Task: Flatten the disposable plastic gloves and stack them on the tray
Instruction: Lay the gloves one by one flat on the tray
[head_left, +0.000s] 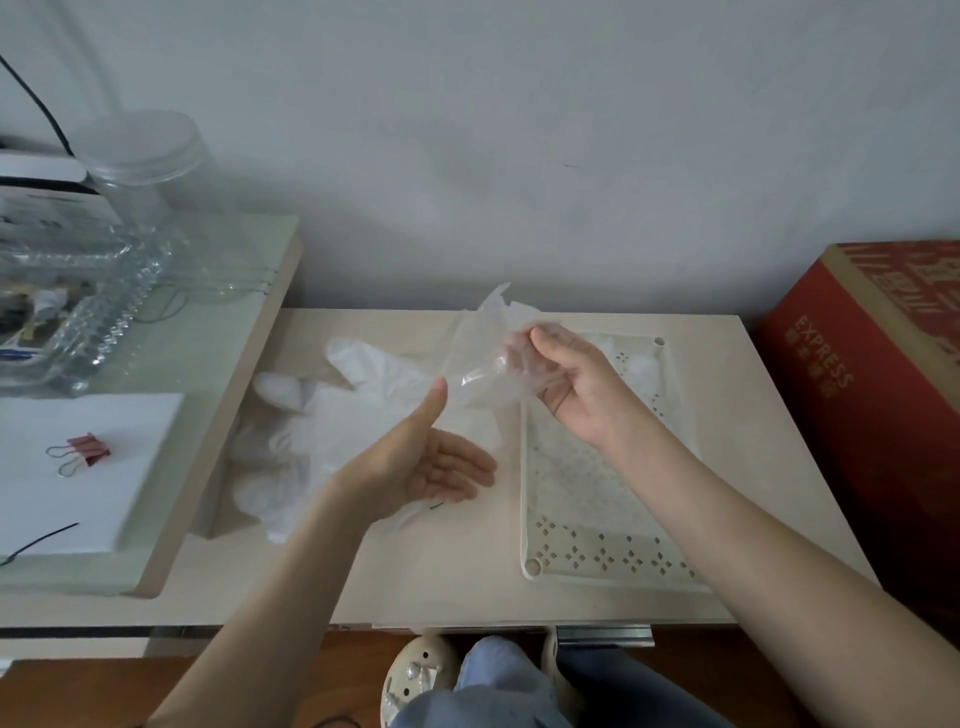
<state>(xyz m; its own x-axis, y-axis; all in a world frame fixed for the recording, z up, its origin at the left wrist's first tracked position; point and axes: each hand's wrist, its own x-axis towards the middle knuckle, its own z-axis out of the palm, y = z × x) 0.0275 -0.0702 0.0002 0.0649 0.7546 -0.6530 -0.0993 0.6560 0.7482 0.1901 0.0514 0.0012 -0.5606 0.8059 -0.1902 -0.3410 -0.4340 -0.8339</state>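
Observation:
A clear, crumpled plastic glove (483, 348) is held up above the table, gripped by my right hand (563, 374) over the far left corner of the tray. My left hand (431, 457) is palm-up with straight fingers and raised thumb just below the glove; the thumb tip reaches its lower edge. A pile of several whitish plastic gloves (322, 431) lies on the table to the left. The cream perforated tray (597, 561) lies flat at the right, with flattened clear gloves (641, 366) on it.
A red cardboard box (878, 389) stands right of the table. On the left, a raised shelf holds a clear jar (150, 171), a glass dish (72, 312) and a binder clip (85, 452) on white paper. The wall is close behind. My knees and slippers show below the table edge.

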